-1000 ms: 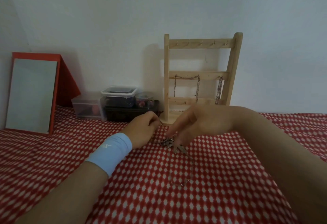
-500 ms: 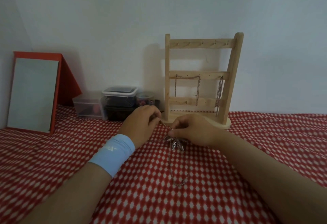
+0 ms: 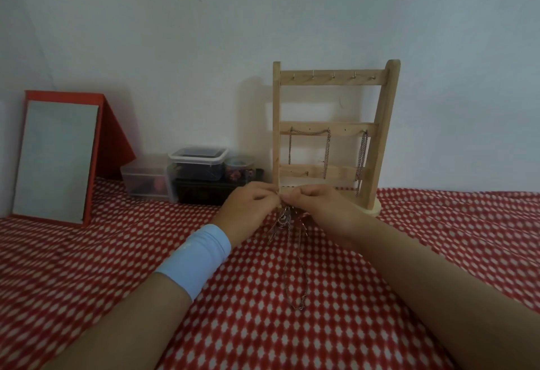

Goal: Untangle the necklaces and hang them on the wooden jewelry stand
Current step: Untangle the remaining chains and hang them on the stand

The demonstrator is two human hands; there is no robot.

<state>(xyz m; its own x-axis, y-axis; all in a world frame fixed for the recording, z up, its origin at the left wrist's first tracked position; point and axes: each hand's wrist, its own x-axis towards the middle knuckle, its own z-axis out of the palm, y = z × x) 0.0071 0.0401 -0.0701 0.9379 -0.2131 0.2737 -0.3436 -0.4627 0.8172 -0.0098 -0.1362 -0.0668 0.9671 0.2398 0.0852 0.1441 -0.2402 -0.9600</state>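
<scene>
A red-framed mirror (image 3: 55, 159) leans at far left. The left hand (image 3: 248, 209) and right hand (image 3: 318, 209) meet fingertip to fingertip, both pinching a tangled necklace (image 3: 292, 252) whose chain trails onto the checked cloth (image 3: 87, 267), before the wooden jewelry stand (image 3: 333, 136).

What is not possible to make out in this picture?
1. Head view: how many necklaces are tangled; the chains are thin and blurred.
2. Head view: the exact pinch points; the left hand and right hand cover them.
3. Head view: the front base of the stand; the hands hide it.
</scene>
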